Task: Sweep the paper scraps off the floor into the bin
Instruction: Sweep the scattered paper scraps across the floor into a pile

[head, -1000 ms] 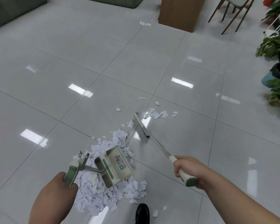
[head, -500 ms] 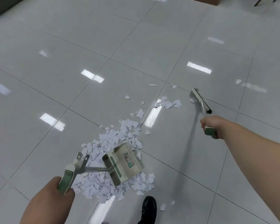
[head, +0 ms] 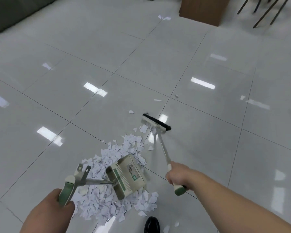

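Left of right hand [head: 179, 175] — paper scraps [head: 104, 206].

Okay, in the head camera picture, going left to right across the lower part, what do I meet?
left hand, gripping the dustpan handle → dustpan → right hand, gripping the broom. The black shoe and the scrap pile overlap these, so they are left out.

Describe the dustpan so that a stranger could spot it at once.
Start at the big heap of white paper scraps on the grey tiled floor, low in the view. The dustpan stands amid it, on a metal stem whose green grip the left hand holds. It is the only boxy cream thing there, green-striped and ribbed, unlike the slim black-bristled broom to its right.
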Demonstrator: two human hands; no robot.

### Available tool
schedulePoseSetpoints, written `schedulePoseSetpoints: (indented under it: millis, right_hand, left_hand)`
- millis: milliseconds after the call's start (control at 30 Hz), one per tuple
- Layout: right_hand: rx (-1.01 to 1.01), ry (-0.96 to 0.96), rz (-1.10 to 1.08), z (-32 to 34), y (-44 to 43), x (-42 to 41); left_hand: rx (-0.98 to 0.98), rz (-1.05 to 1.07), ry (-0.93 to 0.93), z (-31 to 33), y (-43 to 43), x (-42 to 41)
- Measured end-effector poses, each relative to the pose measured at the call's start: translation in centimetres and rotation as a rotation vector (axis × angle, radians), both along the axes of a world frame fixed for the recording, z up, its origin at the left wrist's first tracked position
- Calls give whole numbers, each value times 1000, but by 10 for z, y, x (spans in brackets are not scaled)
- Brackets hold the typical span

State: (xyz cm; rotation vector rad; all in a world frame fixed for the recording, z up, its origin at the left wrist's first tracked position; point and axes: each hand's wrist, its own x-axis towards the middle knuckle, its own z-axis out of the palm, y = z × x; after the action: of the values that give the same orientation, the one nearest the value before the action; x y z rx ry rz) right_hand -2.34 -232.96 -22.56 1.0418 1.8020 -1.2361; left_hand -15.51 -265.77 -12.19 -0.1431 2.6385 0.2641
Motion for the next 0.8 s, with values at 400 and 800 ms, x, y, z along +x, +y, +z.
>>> schedulePoseSetpoints:
  millis: [400,800]
  right_hand:
    - [-135,27,87,48,-112,27]
    - [-33,130,-252,116,-132,21]
  left_hand:
    - [94,28,26,32,-83,-6]
    - [192,-27,7,35,-134,-41]
